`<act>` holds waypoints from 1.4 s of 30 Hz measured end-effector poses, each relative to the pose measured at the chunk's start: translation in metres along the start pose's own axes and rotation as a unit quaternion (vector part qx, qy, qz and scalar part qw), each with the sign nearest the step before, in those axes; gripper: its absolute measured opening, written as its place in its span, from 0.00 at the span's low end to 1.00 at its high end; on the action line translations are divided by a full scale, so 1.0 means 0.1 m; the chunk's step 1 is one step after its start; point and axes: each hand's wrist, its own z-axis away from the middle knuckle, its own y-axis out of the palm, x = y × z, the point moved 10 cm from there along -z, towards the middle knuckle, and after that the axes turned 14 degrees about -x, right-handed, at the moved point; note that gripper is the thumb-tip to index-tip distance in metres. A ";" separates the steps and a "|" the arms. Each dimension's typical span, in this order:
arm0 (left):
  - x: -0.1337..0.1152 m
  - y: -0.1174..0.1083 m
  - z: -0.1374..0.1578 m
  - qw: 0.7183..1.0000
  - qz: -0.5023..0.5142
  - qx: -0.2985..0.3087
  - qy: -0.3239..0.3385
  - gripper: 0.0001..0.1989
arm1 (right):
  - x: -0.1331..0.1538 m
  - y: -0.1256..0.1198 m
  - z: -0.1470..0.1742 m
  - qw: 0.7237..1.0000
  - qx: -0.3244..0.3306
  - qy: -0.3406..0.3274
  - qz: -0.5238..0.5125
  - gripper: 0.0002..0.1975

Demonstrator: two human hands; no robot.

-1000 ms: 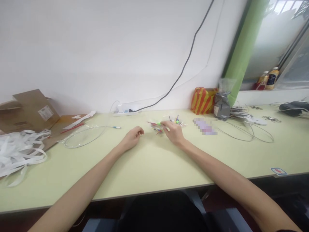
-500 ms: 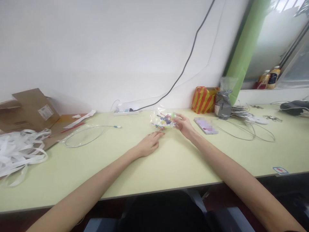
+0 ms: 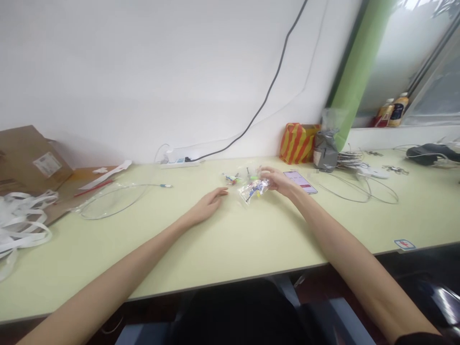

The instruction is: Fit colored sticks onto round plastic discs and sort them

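My right hand [image 3: 276, 181] pinches the right side of a clear plastic bag [image 3: 253, 190] just above the table. Small blue, yellow and green pieces show through the film, too small to name. Behind the bag, to its left, several small colourful pieces [image 3: 231, 178] lie on the table. My left hand [image 3: 207, 205] rests on the tabletop to the left of the bag, its fingers stretched out and nothing in them.
A phone [image 3: 301, 182] lies right of my right hand. Farther back stand a striped bag [image 3: 299, 143] and a grey bag [image 3: 326, 152]. A coiled cable [image 3: 118, 214], a cardboard box [image 3: 34, 160] and white strips [image 3: 23, 220] are on the left. A power strip [image 3: 179, 163] sits by the wall.
The plastic bag in my right hand has tipped lower and nearer to me. My left hand has drawn back from the small pieces, leftwards. The whole view has shifted slightly.
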 end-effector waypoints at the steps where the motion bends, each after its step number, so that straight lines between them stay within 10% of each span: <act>1: 0.02 0.01 0.06 1.000 0.000 0.024 -0.012 0.27 | 0.02 0.03 0.03 1.000 0.010 -0.010 0.027 0.18; 14: -0.21 0.14 0.17 0.984 -0.103 0.112 0.095 0.25 | 0.92 0.13 0.55 0.895 -0.093 -0.381 0.215 0.28; 22: -0.17 0.06 0.15 0.995 -0.070 0.057 0.032 0.31 | 0.84 -0.36 0.51 0.917 -0.254 -0.299 -0.068 0.22; 27: -0.34 -0.08 0.09 0.992 0.104 -0.021 -0.068 0.36 | 0.46 0.27 0.52 0.961 -0.139 -0.141 -0.193 0.39; 32: -0.26 -0.34 0.03 0.911 0.347 -0.171 -0.141 0.31 | 0.37 1.03 0.86 0.984 0.056 -0.110 -0.129 0.36; 42: 0.05 -0.41 0.07 0.889 0.359 -0.207 -0.193 0.24 | 0.41 0.87 0.78 0.975 -0.016 -0.208 0.070 0.15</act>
